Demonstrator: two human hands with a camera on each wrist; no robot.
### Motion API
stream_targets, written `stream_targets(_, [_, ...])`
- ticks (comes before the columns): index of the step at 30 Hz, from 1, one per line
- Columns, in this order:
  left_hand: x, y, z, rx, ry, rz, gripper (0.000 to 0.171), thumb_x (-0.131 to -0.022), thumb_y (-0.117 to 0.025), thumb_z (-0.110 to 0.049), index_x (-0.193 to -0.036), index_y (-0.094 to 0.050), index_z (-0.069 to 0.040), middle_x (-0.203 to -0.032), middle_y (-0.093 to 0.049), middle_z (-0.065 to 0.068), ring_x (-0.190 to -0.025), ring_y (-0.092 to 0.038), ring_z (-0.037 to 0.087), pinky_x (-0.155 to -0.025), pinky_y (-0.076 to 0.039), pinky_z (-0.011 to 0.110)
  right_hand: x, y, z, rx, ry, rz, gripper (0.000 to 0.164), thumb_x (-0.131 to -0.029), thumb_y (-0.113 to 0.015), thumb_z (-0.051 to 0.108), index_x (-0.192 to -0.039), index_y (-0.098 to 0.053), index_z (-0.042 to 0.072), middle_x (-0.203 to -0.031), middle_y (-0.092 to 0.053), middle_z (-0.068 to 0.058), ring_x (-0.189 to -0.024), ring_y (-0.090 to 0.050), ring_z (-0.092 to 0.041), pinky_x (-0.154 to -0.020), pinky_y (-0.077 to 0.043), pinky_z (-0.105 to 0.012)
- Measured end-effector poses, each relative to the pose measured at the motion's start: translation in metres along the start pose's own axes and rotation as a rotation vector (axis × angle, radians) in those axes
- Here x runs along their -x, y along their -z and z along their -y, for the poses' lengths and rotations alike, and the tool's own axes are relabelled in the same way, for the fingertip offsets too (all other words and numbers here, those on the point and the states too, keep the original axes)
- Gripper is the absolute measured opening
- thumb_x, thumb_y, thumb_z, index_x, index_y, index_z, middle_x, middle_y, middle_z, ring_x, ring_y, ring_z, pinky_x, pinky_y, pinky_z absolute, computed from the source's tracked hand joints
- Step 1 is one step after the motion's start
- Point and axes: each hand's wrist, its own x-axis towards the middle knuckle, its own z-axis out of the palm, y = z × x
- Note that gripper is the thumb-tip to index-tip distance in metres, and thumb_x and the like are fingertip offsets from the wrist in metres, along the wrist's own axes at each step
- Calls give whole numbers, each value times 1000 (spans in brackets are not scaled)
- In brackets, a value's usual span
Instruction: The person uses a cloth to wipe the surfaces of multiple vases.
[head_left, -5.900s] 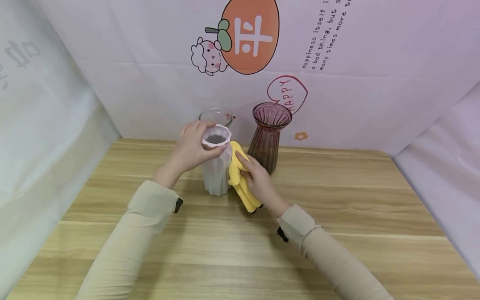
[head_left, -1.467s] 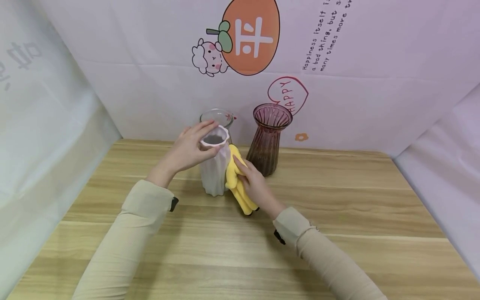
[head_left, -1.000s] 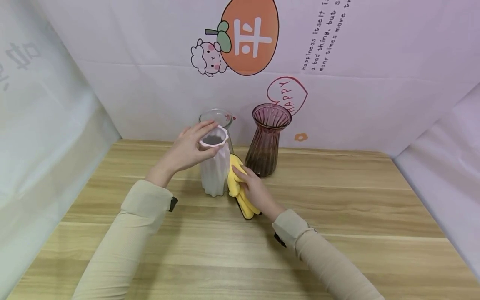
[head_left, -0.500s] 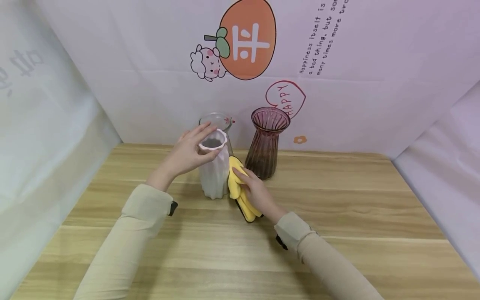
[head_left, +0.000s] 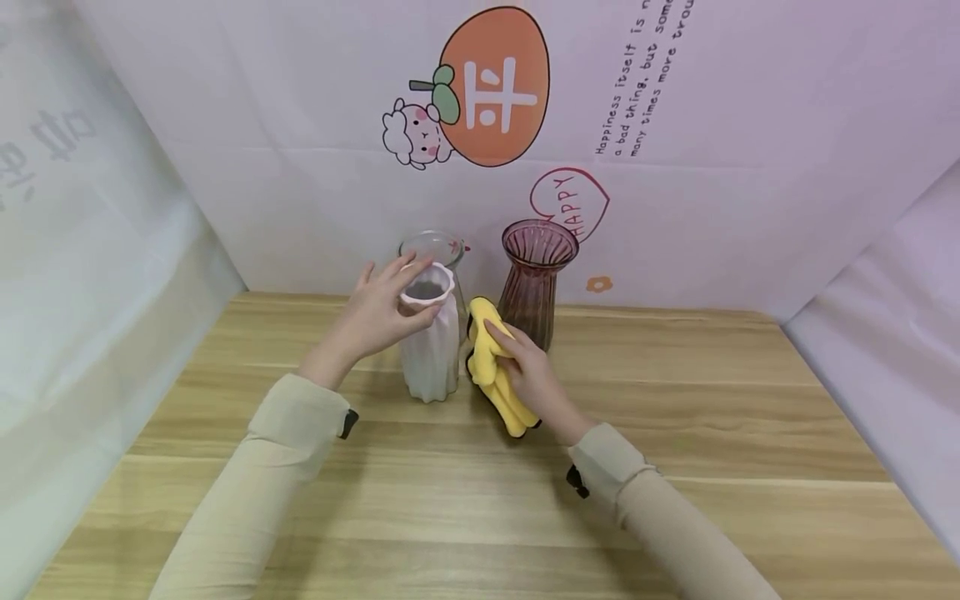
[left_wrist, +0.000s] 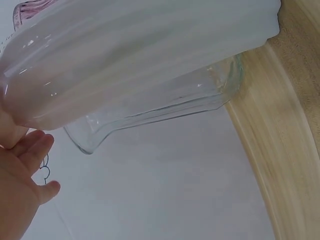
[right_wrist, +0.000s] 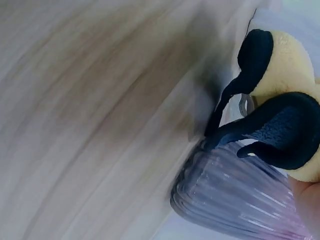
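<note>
A white fluted vase [head_left: 431,354] stands upright on the wooden table, left of centre. My left hand [head_left: 378,310] grips it at the scalloped rim, thumb on the near side and fingers on the far side. In my right hand [head_left: 536,379] is a folded cloth [head_left: 495,367], yellow with a dark edge. The cloth is just right of the white vase, with a narrow gap between them. Seen from the right wrist, the cloth [right_wrist: 285,62] shows a dark blue reverse side. Part of the left hand [left_wrist: 22,185] appears in the left wrist view.
A clear glass vase [head_left: 435,242] stands behind the white one, mostly hidden by it. To the right is a purple ribbed glass vase [head_left: 531,292], close behind the right hand. A white printed backdrop [head_left: 300,200] rises at the table's [head_left: 675,400] back edge.
The right hand has drawn the yellow cloth away from the white vase, to the right and slightly up. The left hand keeps its grip on the rim. The head view has tilted slightly upward.
</note>
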Motion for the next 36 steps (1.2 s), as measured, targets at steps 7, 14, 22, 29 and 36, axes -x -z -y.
stream_targets(7, [2,0,-2,3,16,15,76,-88,-60,-43,-150,-31,-12,-159,-22,12,-145,-18,44,-121,-3,56,3,11,-2,-28,1,-2,55,-88,-55,-10,-140,-47,5,-140,-47,-25,-126,-50,-40,-95,-51,-46])
stream_targets(14, [4,-1,-3,52,9,2,76,-88,-61,-39,-151,-29,-12,-159,-22,11,-145,-23,40,-110,-32,62,6,19,-4,0,2,23,56,-88,-57,-10,-141,-46,5,-141,-47,-25,-124,-52,-41,-91,-54,-46])
stream_targets(22, [5,-1,-5,67,-12,-20,76,-88,-62,-34,-150,-29,-8,-158,-23,15,-145,-23,37,-114,-29,56,10,27,-10,5,49,38,55,-87,-57,-10,-139,-48,4,-139,-48,-27,-125,-51,-41,-90,-54,-48])
stream_targets(29, [6,-1,-4,21,-24,-29,75,-88,-62,-37,-150,-30,-9,-157,-26,15,-143,-28,40,-113,-30,58,16,40,-15,-5,67,71,53,-86,-59,-9,-137,-50,2,-139,-48,-27,-125,-51,-43,-89,-53,-50])
stream_targets(36, [4,0,-3,-48,-27,-31,75,-88,-60,-42,-149,-32,-10,-156,-30,13,-141,-31,41,-116,-25,57,22,57,-22,-35,58,122,52,-87,-58,-9,-137,-49,0,-141,-46,-27,-129,-47,-43,-98,-47,-53])
